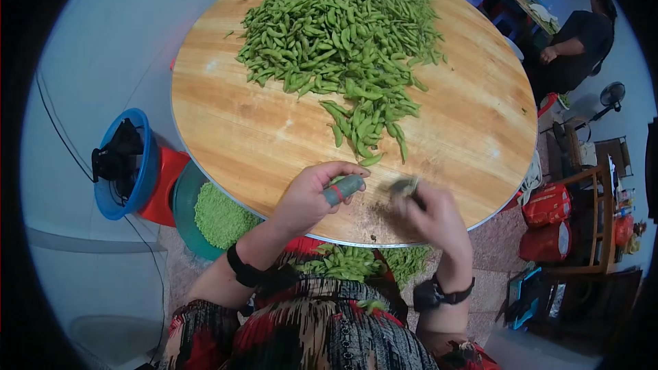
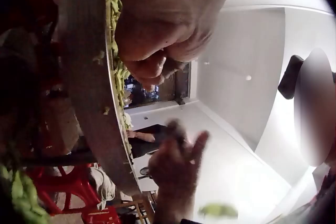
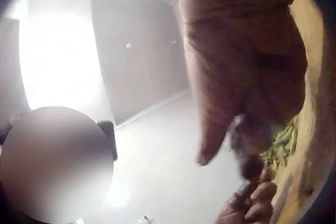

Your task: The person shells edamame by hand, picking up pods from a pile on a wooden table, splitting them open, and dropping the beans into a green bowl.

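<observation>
My left hand [image 1: 308, 195] is over the table's near edge with its fingers curled. A grey-green finger cover [image 1: 345, 190] with a red band sits on its thumb, and a bit of green edamame [image 1: 336, 179] shows between the fingers. Blurred by motion, my right hand [image 1: 435, 214] is beside it, dark covering on its fingertips. In the left wrist view its thumb stands away from the fingers. A blurred edamame pod [image 2: 218, 211] hangs in the air; in the head view a pod [image 1: 372, 305] shows before the patterned dress. Loose pods [image 1: 370, 116] trail toward my hands.
A large pile of edamame [image 1: 329, 27] covers the far part of the round wooden table [image 1: 226, 116]. Below left, a green basin [image 1: 184, 212] holds shelled beans, near a blue basin [image 1: 104, 192]. More pods [image 1: 343, 260] lie at my lap. Other people sit at the back.
</observation>
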### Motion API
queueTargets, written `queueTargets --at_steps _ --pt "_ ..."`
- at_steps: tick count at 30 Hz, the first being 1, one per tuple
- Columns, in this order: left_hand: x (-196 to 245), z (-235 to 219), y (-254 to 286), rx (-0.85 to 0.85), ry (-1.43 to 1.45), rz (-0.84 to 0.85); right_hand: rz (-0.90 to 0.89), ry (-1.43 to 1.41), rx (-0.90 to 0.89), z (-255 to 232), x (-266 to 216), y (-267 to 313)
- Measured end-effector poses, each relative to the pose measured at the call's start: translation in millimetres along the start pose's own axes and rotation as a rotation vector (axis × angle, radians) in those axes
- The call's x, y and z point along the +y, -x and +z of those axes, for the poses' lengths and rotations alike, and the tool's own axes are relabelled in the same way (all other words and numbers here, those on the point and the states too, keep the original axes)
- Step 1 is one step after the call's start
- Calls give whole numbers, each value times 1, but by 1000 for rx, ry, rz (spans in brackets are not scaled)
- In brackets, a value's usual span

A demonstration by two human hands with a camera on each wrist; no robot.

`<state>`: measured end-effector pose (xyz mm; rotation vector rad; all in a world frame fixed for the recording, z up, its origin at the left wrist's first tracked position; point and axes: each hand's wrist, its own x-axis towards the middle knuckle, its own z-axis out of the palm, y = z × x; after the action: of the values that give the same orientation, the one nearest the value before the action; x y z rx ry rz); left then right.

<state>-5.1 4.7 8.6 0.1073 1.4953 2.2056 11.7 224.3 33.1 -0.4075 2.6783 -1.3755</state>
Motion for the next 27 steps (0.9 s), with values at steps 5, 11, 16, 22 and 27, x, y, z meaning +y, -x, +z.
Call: queueTargets --at_steps 5,11,16,22,27 --pt "-12 11 -14 -2 -378 283 87 582 350 17 18 -42" --pt "-13 26 -13 34 -913 553 -58 341 188 12 5 -11" --pt "-25 28 -17 -13 -795 379 107 -547 201 19 0 5" --pt "-21 26 -13 82 -113 158 229 -976 -146 31 1 17" --pt "-22 26 -12 48 -48 170 284 -1082 -194 30 -1 18"
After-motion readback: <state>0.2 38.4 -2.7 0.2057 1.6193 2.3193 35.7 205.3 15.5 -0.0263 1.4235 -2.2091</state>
